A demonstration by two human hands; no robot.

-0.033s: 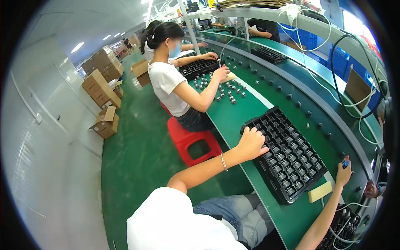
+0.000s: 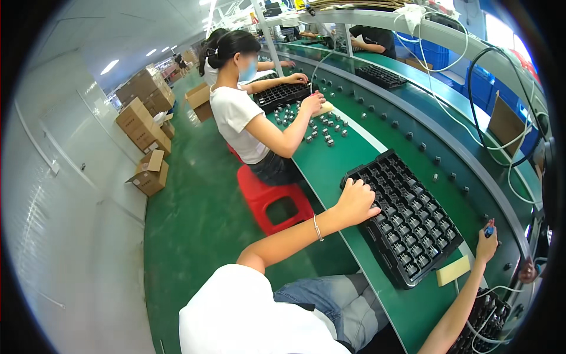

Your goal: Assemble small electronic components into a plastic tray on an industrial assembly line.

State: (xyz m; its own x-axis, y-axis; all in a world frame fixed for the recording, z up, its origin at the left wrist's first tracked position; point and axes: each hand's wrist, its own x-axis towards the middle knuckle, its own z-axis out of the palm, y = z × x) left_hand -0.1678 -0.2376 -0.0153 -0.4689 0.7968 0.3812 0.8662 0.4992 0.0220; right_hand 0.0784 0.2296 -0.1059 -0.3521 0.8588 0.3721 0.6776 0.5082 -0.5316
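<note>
A black compartment tray (image 2: 386, 251) lies at a slant on the green worktop before me. Small metal-and-black parts (image 2: 415, 236) sit in many of its pockets, most densely toward the near end. My left hand (image 2: 355, 203) is closed over the tray's left rim, fingers bent down and thumb stretched over the pockets. Out to the right, beside the conveyor, my right hand (image 2: 486, 245) is closed on a small blue object (image 2: 489, 230) with a reddish tip; its kind is too small to tell. Between that arm and the tray lies a pale yellow block (image 2: 453, 271).
Small parts stand in a row along the green conveyor (image 2: 471, 215). A second black tray (image 2: 480, 318) is partly behind my right forearm, with white cables (image 2: 501, 289) across it. A co-worker (image 2: 247, 127) sits ahead on a red stool (image 2: 268, 203), beside loose parts (image 2: 327, 133).
Both my hands and the tray stay in place. Only a brownish shape at the far right rim has shifted slightly.
</note>
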